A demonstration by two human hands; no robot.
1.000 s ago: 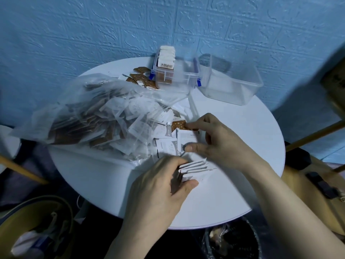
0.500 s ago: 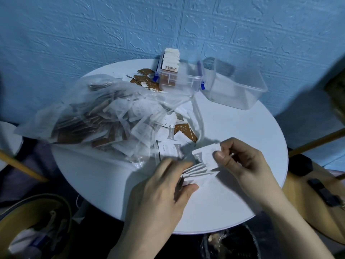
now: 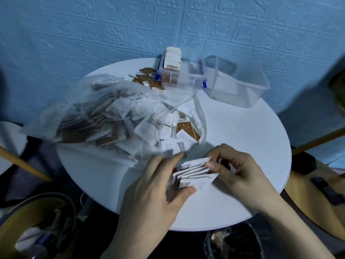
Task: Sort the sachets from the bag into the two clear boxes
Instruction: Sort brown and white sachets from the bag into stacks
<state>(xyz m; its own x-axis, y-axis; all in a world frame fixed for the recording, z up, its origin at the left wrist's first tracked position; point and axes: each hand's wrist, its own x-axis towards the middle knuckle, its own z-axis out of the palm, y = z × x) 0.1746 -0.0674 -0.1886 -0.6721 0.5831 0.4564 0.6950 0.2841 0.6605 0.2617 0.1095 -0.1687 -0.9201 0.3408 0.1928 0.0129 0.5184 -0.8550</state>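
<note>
A round white counter [image 3: 242, 139] stands against a blue embossed wall [image 3: 93, 30]. A clear plastic bag [image 3: 97, 116] of white and brown sachets sprawls across its left half. At the back sit two clear boxes: the blue-clipped box [image 3: 183, 79] holding upright white sachets, and the other box [image 3: 237, 88] to its right. Near the front edge, the left hand [image 3: 155, 191] grips a fanned stack of white sachets [image 3: 194, 174], fingers curled round it; the right hand [image 3: 240, 171] pinches the stack's top corner.
</note>
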